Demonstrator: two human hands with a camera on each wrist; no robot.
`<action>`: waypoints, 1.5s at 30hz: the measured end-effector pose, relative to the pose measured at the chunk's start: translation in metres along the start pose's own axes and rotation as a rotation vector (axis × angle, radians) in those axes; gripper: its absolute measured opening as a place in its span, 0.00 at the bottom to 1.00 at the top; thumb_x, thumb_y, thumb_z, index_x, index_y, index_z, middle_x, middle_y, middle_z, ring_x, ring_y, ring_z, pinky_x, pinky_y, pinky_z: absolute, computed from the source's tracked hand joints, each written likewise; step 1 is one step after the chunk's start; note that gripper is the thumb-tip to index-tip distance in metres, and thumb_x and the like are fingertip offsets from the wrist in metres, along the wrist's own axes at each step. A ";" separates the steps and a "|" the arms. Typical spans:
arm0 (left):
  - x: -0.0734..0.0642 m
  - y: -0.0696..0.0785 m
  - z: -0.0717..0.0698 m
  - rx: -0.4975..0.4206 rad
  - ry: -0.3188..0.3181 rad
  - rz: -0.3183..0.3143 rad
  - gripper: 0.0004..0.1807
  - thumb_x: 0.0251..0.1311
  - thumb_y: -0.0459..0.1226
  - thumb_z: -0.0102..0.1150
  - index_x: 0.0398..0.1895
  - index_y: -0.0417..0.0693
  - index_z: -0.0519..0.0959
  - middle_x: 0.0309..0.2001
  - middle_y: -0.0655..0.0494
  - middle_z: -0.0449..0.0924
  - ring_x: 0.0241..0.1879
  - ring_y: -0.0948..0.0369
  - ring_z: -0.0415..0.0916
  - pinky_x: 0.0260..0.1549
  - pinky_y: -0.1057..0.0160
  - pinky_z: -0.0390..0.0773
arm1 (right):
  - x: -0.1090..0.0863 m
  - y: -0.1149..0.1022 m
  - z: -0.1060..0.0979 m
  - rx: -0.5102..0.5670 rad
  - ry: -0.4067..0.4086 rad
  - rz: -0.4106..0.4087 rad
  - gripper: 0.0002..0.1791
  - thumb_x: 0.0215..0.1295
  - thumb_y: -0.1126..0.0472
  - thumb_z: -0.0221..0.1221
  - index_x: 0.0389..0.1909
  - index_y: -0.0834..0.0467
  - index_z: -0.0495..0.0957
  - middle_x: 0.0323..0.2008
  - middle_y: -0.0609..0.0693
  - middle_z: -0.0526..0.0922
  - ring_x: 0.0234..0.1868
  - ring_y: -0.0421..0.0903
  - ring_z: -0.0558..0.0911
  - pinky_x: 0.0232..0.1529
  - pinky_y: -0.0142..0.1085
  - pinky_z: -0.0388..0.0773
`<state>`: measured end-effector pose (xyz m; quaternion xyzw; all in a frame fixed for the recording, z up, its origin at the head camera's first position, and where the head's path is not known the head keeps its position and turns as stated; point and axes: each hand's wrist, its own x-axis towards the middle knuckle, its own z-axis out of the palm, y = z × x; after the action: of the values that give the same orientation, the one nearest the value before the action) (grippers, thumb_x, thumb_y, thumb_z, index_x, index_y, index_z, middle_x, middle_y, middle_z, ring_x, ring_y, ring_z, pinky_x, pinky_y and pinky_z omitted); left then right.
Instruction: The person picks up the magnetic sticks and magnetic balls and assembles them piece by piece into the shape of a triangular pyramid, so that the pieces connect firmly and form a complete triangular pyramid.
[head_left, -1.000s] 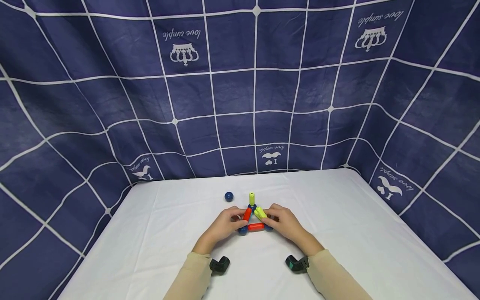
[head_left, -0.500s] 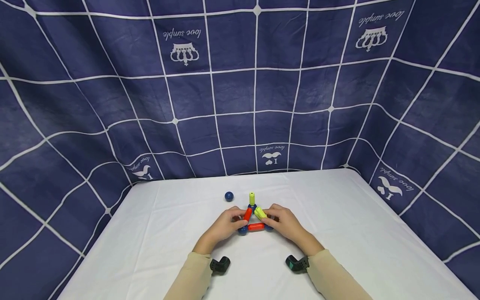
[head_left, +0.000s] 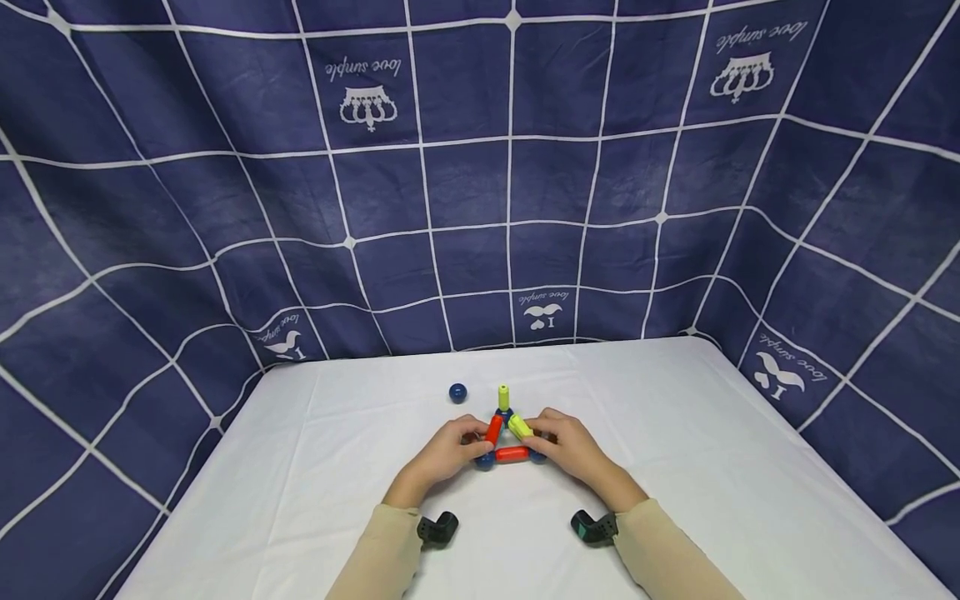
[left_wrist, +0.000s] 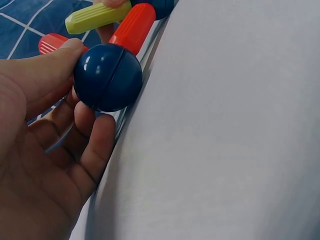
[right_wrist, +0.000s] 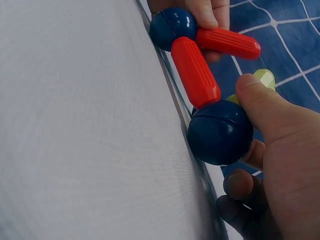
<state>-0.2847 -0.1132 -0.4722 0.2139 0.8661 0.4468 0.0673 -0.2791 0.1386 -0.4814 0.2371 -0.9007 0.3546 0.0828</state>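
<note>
Both hands work on a triangle of toy building rods and balls. In the head view my left hand [head_left: 446, 450] pinches a slanted red building rod [head_left: 493, 430] between thumb and fingers. Its lower end meets the front-left blue ball [left_wrist: 108, 77]. My right hand [head_left: 572, 448] pinches a slanted yellow-green building rod [head_left: 519, 427] above the front-right blue ball [right_wrist: 220, 132]. A second red rod [head_left: 513, 454] lies between these two balls. Behind, an upright yellow-green rod [head_left: 504, 397] stands on a third blue ball [head_left: 505, 413]. The hands partly cover the sides of the triangle.
A loose blue ball [head_left: 457, 392] rests on the white tablecloth [head_left: 330, 467], behind and left of the triangle. A dark blue checked curtain [head_left: 465, 192] encloses the table at the back and sides. Each wrist wears a black camera mount [head_left: 439, 529].
The left hand and its red rod have shifted very slightly, the rod's top a touch to the left. The right hand and the other pieces look the same.
</note>
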 end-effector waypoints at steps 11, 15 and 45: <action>0.000 0.000 -0.004 0.010 -0.015 -0.014 0.11 0.65 0.39 0.64 0.46 0.46 0.85 0.39 0.57 0.78 0.39 0.62 0.72 0.42 0.65 0.72 | 0.002 -0.002 0.001 -0.002 0.003 -0.020 0.16 0.63 0.52 0.68 0.50 0.51 0.86 0.32 0.38 0.78 0.27 0.32 0.70 0.29 0.27 0.71; 0.000 -0.003 -0.004 -0.002 -0.013 -0.018 0.11 0.64 0.40 0.64 0.47 0.46 0.85 0.39 0.57 0.78 0.40 0.62 0.72 0.43 0.64 0.73 | 0.003 -0.002 0.002 -0.003 0.005 -0.018 0.15 0.62 0.52 0.68 0.49 0.50 0.87 0.31 0.37 0.78 0.27 0.32 0.70 0.29 0.27 0.71; 0.000 -0.014 0.002 -0.077 0.014 0.034 0.13 0.63 0.41 0.66 0.49 0.48 0.86 0.41 0.56 0.82 0.40 0.63 0.74 0.44 0.67 0.74 | 0.057 -0.023 -0.007 0.138 0.070 0.134 0.15 0.70 0.60 0.61 0.55 0.44 0.83 0.38 0.45 0.83 0.27 0.42 0.72 0.27 0.30 0.72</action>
<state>-0.2883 -0.1189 -0.4842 0.2226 0.8449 0.4825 0.0618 -0.3177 0.1083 -0.4443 0.1689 -0.8845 0.4286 0.0739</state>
